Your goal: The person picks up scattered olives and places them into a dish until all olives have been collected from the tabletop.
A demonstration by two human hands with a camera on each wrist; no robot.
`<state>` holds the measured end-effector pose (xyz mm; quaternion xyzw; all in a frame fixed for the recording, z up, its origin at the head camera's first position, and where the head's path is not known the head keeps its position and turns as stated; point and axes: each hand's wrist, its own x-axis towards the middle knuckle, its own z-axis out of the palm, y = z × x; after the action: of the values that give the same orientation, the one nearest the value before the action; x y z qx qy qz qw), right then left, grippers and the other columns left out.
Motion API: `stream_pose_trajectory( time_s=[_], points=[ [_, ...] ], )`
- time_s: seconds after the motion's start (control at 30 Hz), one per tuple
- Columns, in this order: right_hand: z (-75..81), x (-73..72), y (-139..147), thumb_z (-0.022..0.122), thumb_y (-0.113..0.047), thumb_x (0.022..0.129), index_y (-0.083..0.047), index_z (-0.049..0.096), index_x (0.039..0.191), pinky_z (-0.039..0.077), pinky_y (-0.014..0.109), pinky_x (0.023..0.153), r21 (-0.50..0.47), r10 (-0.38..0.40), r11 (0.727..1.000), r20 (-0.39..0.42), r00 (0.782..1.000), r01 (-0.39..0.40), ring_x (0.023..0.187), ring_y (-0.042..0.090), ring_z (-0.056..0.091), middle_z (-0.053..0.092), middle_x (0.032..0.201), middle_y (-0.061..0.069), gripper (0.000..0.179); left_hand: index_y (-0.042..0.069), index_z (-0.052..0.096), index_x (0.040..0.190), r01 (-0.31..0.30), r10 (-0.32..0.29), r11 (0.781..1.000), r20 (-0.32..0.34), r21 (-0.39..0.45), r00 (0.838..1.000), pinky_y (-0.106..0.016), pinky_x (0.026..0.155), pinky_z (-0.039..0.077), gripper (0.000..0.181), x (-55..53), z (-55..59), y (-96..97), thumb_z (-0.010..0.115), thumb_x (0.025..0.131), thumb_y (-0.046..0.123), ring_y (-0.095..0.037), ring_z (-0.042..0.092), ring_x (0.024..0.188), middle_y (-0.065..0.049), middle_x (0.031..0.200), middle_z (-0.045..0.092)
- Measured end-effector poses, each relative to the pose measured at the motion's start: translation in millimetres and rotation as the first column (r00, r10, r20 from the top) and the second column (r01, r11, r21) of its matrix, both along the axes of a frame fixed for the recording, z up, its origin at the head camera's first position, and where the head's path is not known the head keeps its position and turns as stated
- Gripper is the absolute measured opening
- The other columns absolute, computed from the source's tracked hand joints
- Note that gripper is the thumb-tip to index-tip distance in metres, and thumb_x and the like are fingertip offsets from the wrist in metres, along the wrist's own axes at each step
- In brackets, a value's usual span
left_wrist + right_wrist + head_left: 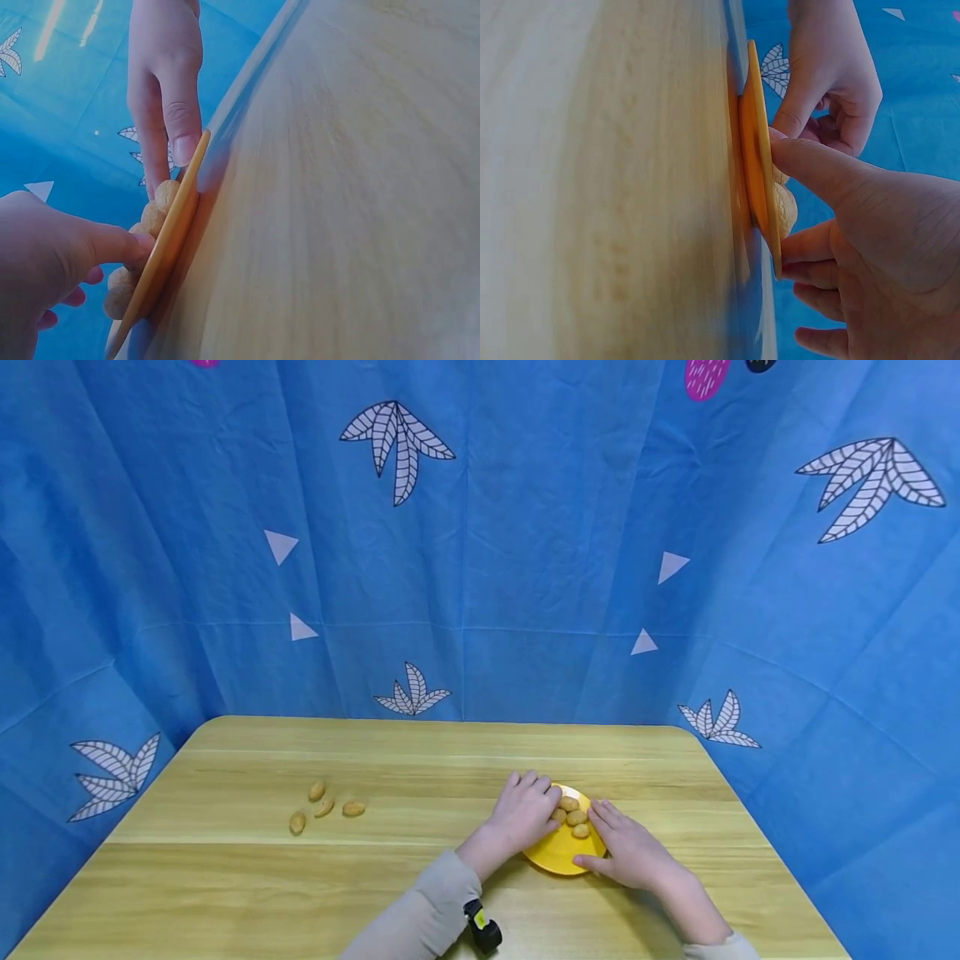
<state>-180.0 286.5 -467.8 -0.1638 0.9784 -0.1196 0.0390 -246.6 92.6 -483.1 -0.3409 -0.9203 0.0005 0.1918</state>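
Observation:
A small yellow plate rests on the table with several tan, rough-skinned nuts gathered toward its far side. My left hand reaches over the plate's left side, its fingers curled. In the left wrist view, the left thumb presses against one nut among the others, and the fingers behind hide part of it. On the right of the plate, my right hand lies with fingers extended along the rim. Its thumb touches the plate's near edge, while the fingertips meet the rim farther along.
Several more tan nuts lie loose on the left part of the wooden table. A blue patterned cloth hangs behind the table and at both sides. A black device is strapped at the left wrist.

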Motion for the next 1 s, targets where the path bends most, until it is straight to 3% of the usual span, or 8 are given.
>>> stream_pose_trajectory(
  time_s=[0.43, 0.77, 1.0],
  points=[
    [-0.8, 3.7, 0, 0.064, -0.052, 0.087, 0.007, 0.042, 0.142, 0.029, 0.057, 0.113, -0.020, -0.019, 1.000, 0.024, 1.000, 0.020, 0.144, 0.043, 0.029, 0.034, 0.153, 0.025, 0.084, 0.025, 0.064, 0.101, 0.014, -0.014, 1.000, 0.012, -0.004, 1.000, -0.028, 0.075, 0.032, 0.031, 10.2, 5.6, -14.8, 0.070, 0.084, 0.051, -0.012, 0.052, 0.091, 0.009, 0.098, 0.061],
    [-0.8, 3.1, -1, 0.064, -0.053, 0.087, 0.006, 0.041, 0.143, 0.028, 0.058, 0.113, -0.016, -0.033, 0.999, 0.044, 0.999, 0.033, 0.145, 0.043, 0.027, 0.032, 0.154, 0.025, 0.084, 0.026, 0.064, 0.104, 0.047, -0.047, 0.999, -0.036, 0.009, 0.998, -0.028, 0.075, 0.031, 0.034, 18.1, 12.6, -38.3, 0.072, 0.083, 0.051, -0.012, 0.049, 0.090, 0.009, 0.096, 0.060],
    [-2.6, 2.1, -1, 0.063, -0.054, 0.087, 0.006, 0.041, 0.143, 0.027, 0.057, 0.114, -0.011, -0.031, 0.999, 0.046, 0.998, 0.031, 0.145, 0.042, 0.027, 0.032, 0.155, 0.024, 0.085, 0.024, 0.064, 0.104, 0.075, -0.073, 0.997, -0.072, 0.026, 0.995, -0.029, 0.078, 0.033, 0.034, 20.0, 11.2, -57.7, 0.072, 0.082, 0.050, -0.013, 0.049, 0.091, 0.008, 0.098, 0.061]
  ],
)
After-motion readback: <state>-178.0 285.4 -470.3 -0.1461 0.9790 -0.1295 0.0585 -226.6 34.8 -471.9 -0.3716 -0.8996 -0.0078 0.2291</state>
